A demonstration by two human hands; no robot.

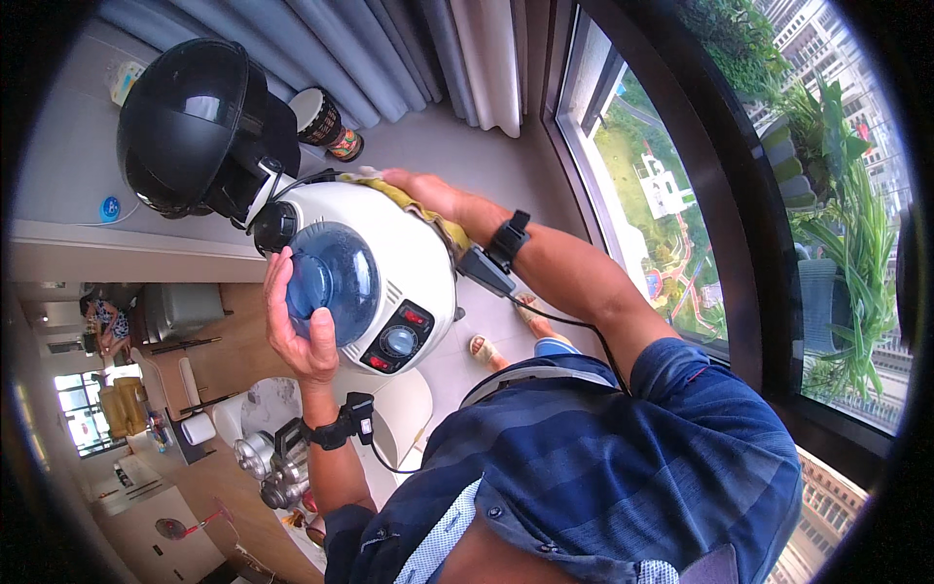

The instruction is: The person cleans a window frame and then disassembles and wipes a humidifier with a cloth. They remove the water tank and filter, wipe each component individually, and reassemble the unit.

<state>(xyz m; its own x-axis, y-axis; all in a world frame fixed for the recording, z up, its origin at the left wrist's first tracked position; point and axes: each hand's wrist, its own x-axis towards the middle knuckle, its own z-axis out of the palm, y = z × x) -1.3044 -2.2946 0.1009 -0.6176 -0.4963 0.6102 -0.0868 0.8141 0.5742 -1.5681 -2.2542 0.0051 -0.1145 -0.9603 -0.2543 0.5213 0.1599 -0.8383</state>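
Observation:
A hair steamer with a glossy white housing [408, 241] stands before me, its black hood [186, 124] at the upper left. A translucent blue water tank [343, 270] bulges from the housing, and my left hand [303, 328] rests around its side, thumb and fingers apart on it. My right hand [430, 193] presses a yellow-green cloth [408, 204] against the far side of the housing; its fingertips are partly hidden. The control panel [398, 338] has red switches and a round dial. Both wrists wear black straps with cabled modules.
A patterned hand drum [328, 128] stands by grey curtains [365, 58]. A dark-framed window [569, 146] runs along the right. Below my left hand are a pale chair [408, 409] and a round table [270, 401] with metal pots. Another person is at the far left.

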